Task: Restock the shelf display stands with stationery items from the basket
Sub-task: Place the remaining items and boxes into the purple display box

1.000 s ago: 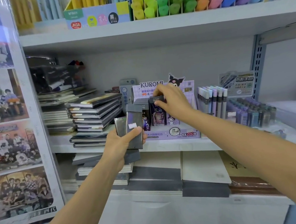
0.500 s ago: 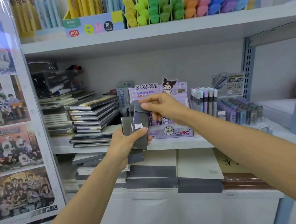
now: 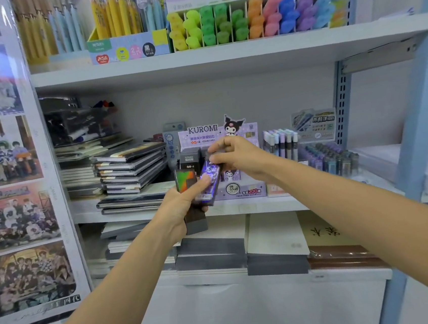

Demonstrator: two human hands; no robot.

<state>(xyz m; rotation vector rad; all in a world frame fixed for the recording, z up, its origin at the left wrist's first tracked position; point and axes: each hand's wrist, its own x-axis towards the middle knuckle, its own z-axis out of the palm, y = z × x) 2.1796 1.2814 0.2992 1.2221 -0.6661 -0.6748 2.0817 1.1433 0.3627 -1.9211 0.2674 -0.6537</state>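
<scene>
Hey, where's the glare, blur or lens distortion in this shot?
Head view: rainbow glare washes the front pack, held by left hand and pinched by right hand; posters show sheen and blur; the shelf post leans from wide-angle distortion.

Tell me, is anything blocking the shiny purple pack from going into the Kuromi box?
Nothing visible is. The right hand pinches the purple pack just in front of the Kuromi box, with no object between them.
</scene>
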